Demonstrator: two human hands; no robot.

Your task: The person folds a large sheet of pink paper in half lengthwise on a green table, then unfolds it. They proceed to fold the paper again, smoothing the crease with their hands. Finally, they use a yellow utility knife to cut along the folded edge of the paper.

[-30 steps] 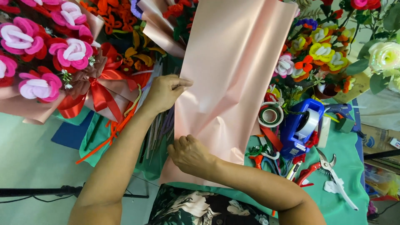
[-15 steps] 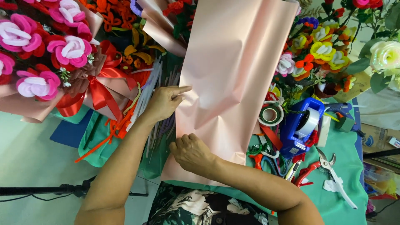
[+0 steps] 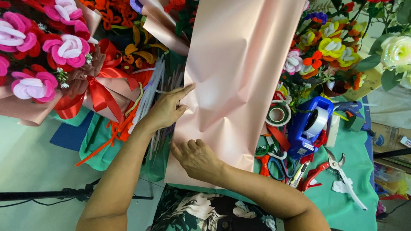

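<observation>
- A big sheet of pale pink wrapping paper (image 3: 239, 77) lies along the middle of the table (image 3: 342, 201), which has a green cover. The sheet runs from the top edge of the view down to the person's body.
- The left hand (image 3: 168, 109) is at the left edge of the sheet, around the middle of its length. The fingers are pressed together on this edge, and the index finger points to the right over the paper.
- The right hand (image 3: 198, 158) lies palm down on the lower part of the sheet, with bent fingers that touch the paper. If it pinches a fold, I cannot tell.
- The two hands are near each other but apart, the left one higher.
- Left of the sheet is a bouquet of pink flowers (image 3: 51, 51) with a red ribbon bow (image 3: 100, 92).
- On the right side, just beside the sheet, are a roll of tape (image 3: 278, 114), a blue tape dispenser (image 3: 310, 124), red-handled pruning shears (image 3: 327, 169) and small yellow and orange flowers (image 3: 329, 45).
</observation>
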